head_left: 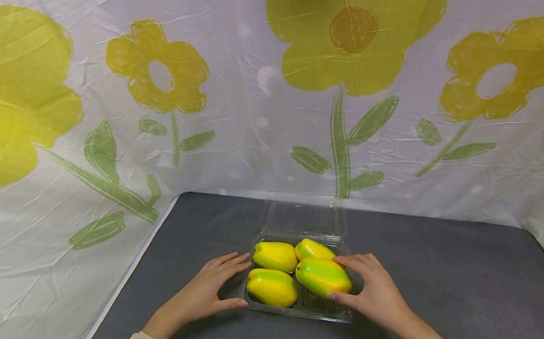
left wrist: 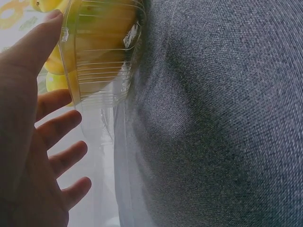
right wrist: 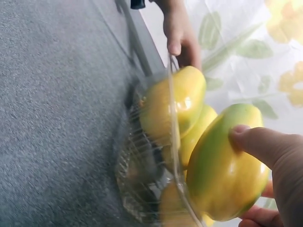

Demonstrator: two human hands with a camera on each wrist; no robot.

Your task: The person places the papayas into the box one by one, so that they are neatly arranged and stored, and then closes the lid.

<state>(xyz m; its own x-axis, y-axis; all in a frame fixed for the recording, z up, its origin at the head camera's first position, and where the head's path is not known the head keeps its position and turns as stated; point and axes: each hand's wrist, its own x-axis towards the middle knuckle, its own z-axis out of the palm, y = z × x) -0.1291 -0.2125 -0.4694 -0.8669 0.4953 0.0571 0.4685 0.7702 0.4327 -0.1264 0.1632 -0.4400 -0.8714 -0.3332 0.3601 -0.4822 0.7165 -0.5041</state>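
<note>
In the head view my right hand (head_left: 375,291) holds a glossy yellow-green oblong fruit (head_left: 323,277), shaped like a mango or papaya, between thumb and fingers. It is above the right part of a clear plastic clamshell box (head_left: 303,311). Inside the box lie three similar fruits: one at back left (head_left: 275,256), another at front left (head_left: 272,287), a third at back right (head_left: 314,249), partly hidden. My left hand (head_left: 210,287) is at the box's left side, its fingers spread. The left wrist view shows thumb and index finger at the box rim (left wrist: 71,52).
The box's clear lid (head_left: 304,219) stands folded back behind it. A dark grey cloth-covered table (head_left: 441,278) lies below, and a white flower-printed sheet (head_left: 242,121) hangs behind and to the left.
</note>
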